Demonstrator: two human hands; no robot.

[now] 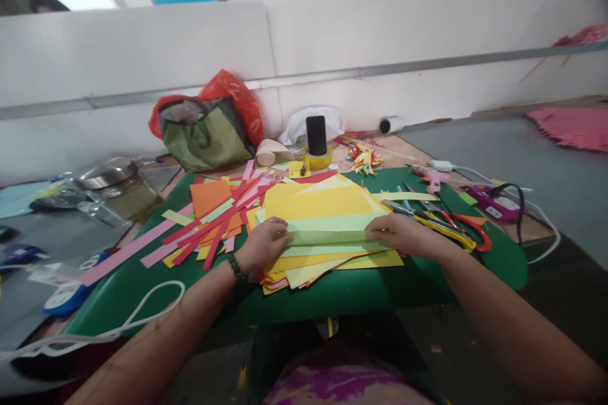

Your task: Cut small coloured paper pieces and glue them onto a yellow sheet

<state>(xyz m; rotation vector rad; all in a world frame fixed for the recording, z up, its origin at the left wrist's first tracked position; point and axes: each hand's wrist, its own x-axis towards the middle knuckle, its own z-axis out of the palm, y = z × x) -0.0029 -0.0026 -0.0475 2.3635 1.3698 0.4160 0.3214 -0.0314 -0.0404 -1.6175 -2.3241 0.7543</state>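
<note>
The left hand (266,244) and the right hand (401,235) hold a green paper (327,237) at its two ends, over the yellow paper pile (311,201) on the green mat (380,296).

Pink material (577,127) cut off by the right edge, lower paper sheets (310,273) mostly hidden (their number unclear)

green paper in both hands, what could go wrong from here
The green paper, held near its ends by the left hand and right hand, might crease crookedly if one hand shifts. The paper stack beneath has uneven edges, so its sheets could slide. The yellow-handled tool lies close to the right hand, which might bump it.
</note>
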